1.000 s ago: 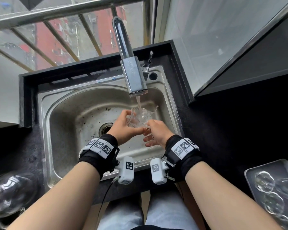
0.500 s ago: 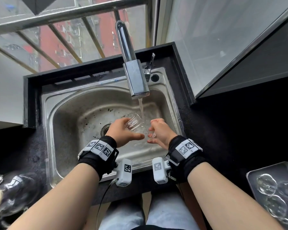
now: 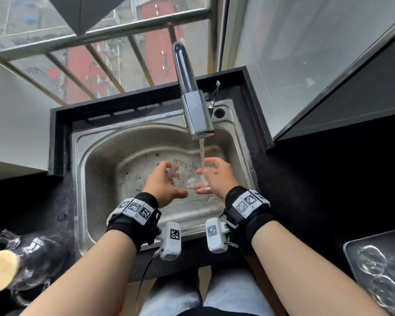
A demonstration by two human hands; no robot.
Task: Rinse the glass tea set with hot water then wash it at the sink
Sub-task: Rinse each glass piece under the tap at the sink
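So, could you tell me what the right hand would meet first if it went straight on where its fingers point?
Probably the glass cup gripped by the left hand; the right hand points leftward at it, though depth is unclear.

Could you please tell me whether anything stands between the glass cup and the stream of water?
Only the right hand: its fingers sit under the stream, just right of the cup that the left hand grips over the sink. Nothing else visible is in the way.
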